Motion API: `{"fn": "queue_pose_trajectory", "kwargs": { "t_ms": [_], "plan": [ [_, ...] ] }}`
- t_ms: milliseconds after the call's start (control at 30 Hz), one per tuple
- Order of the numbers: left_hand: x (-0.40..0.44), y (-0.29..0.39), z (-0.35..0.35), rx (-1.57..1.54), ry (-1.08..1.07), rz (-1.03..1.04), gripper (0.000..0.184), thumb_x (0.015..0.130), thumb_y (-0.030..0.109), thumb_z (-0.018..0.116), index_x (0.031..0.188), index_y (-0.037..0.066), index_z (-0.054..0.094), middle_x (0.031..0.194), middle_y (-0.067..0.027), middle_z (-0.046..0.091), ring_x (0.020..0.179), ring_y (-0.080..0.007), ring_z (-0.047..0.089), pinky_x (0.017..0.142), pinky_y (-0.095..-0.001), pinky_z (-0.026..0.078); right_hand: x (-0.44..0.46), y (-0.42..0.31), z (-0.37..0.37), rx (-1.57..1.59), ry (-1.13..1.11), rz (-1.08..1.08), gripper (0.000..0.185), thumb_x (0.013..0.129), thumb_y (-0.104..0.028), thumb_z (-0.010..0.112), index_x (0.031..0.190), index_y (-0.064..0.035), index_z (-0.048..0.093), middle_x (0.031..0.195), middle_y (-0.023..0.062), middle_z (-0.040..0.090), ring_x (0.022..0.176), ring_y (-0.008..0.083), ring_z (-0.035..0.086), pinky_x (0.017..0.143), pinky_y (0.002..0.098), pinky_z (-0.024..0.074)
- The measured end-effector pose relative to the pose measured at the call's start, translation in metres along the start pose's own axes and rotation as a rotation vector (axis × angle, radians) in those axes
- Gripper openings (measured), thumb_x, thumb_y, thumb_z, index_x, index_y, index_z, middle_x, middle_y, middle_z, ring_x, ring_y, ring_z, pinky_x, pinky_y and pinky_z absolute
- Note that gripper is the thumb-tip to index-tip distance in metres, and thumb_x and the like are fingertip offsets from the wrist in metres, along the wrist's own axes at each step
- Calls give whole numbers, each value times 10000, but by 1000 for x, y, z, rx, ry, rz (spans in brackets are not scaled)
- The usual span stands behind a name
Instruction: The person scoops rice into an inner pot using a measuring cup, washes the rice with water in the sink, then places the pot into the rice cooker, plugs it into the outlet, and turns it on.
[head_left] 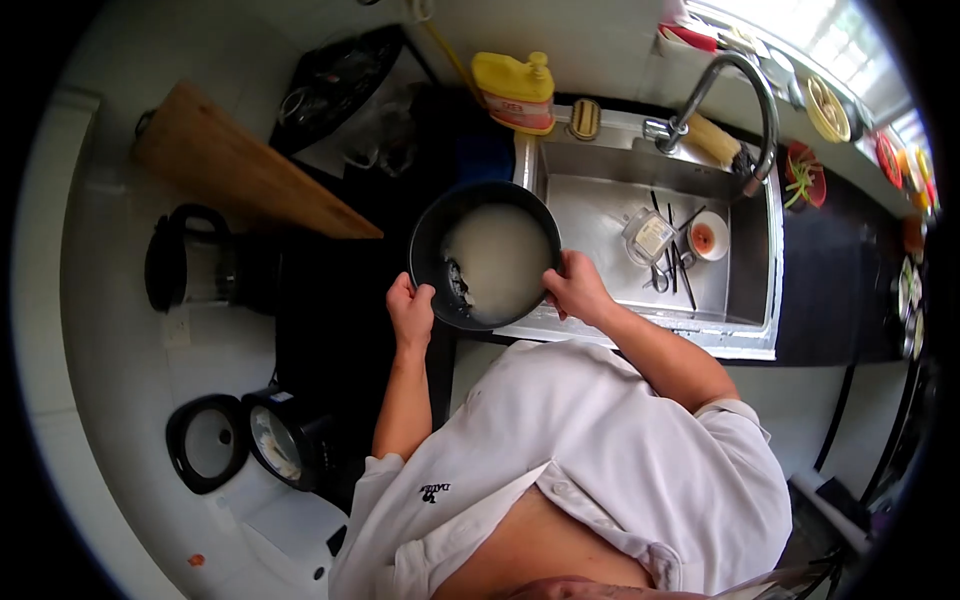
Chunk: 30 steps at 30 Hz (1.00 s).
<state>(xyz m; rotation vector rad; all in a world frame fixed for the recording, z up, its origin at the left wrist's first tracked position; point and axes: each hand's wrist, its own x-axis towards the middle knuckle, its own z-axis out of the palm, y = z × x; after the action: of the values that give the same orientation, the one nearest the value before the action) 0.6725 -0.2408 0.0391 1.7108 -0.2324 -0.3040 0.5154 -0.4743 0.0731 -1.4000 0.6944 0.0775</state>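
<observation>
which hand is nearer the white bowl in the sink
Right. The right hand holds the pot left of the bowl; the left hand holds the pot's opposite side, farther left.

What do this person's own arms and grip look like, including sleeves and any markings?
The left arm and right arm are bare below short white sleeves. The left grip and right grip are ungloved human hands, with no watch or bracelet visible. The white shirt carries a small dark logo with lettering.

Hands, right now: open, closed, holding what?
Left hand: closed, holding the dark pot at its edge.
Right hand: closed, holding the dark pot's opposite edge.
</observation>
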Motion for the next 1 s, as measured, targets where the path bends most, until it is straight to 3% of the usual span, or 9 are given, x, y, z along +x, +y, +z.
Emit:
{"fn": "queue_pose_trajectory", "kwargs": {
  "t_ms": [100,200,300,333,567,733,867,1000],
  "plan": [
    [-2,-14,-6,-91,82,22,254,732,-25,562,625,71,353,607,60,348,581,-52,322,511,-245,281,3,-21,11,-119,25,-53,172,867,-87,541,844,80,508,622,117,583,428,159,541,347,312,455],
    [-5,-11,-9,14,93,18,207,742,-42,554,647,78,415,634,79,395,587,-31,349,520,-227,291,7,-27,15,-134,16,-46,164,872,-85,538,856,75,507,607,112,575,429,159,544,344,310,454],
    [-12,-25,-16,-15,102,53,217,736,-32,563,637,77,403,622,79,382,583,-31,340,510,-235,274,6,-16,19,-163,-21,-25,148,884,-73,528,865,71,500,605,111,573,435,158,552,341,312,456],
    [-16,-23,-20,30,131,68,264,733,-4,563,616,48,331,581,38,321,568,-61,315,491,-270,271,3,-13,23,-171,-31,-20,146,886,-70,527,867,72,498,605,111,573,432,159,551,341,312,458],
    [-30,-29,-64,3,197,-21,254,721,-28,560,611,87,362,609,71,355,571,-36,311,496,-245,259,10,-11,59,-148,-148,15,152,893,-67,513,849,77,494,602,113,575,431,169,560,361,312,471],
    [-13,-29,-68,166,219,59,233,737,-13,557,619,62,371,591,61,362,575,-39,328,499,-249,276,31,-12,64,-184,-154,-18,142,889,-58,497,851,79,502,599,109,570,432,169,556,381,314,475],
    [-19,-34,-62,21,195,46,237,750,-20,552,629,63,366,597,61,343,573,-39,326,497,-246,273,35,6,61,-142,-186,-27,138,901,-62,505,900,75,496,623,103,570,449,159,550,383,308,472],
    [-26,-43,-75,99,262,67,235,745,-8,540,628,34,341,560,4,324,545,-73,305,469,-279,272,38,9,75,-167,-221,-3,136,912,-66,504,897,68,484,624,105,566,450,158,546,389,310,469]
  ]
}}
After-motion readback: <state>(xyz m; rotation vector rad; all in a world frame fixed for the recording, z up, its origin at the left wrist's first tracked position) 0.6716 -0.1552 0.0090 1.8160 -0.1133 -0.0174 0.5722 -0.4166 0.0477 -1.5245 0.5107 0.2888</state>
